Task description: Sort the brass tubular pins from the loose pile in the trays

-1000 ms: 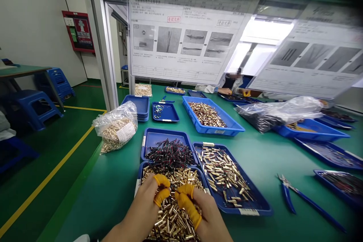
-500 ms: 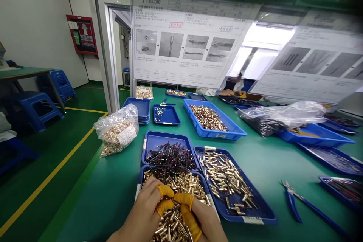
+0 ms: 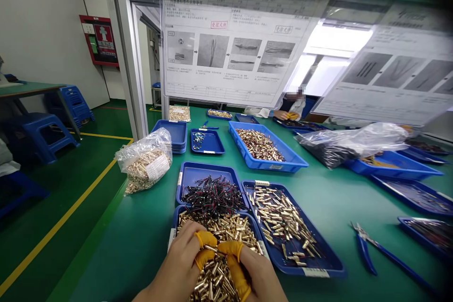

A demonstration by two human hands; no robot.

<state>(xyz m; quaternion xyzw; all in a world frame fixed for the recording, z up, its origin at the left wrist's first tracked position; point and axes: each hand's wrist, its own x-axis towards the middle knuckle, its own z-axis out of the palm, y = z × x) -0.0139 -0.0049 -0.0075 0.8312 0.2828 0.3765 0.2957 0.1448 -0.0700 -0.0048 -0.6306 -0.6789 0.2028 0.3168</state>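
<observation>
Yellow finger cots cover the fingertips of both hands, which meet over a blue tray [image 3: 174, 221] of loose brass tubes [image 3: 215, 278]. My left hand [image 3: 187, 255] pinches one small brass tube [image 3: 211, 248] between thumb and forefinger. Its right end meets the fingertips of my right hand [image 3: 249, 264], closed on a small dark piece at the tube's end, mostly hidden. Just beyond lies a heap of black and red wire leads [image 3: 214, 196] in another blue tray [image 3: 208, 168]. On the right, a blue tray [image 3: 316, 272] holds brass tubes with wires attached [image 3: 283, 222].
Blue-handled pliers [image 3: 364, 245] lie at the right. A bag of brass parts [image 3: 146, 167] stands left, near stacked trays [image 3: 173, 132]. Farther back is a large blue bin [image 3: 290, 163] of brass pieces. Instruction sheets [image 3: 230, 42] hang ahead. A co-worker's hand [image 3: 281, 115] shows behind them.
The brass tube now shows between my fingertips, where only a dark piece was visible before. My hands otherwise stay in nearly the same place, and the view has tilted slightly.
</observation>
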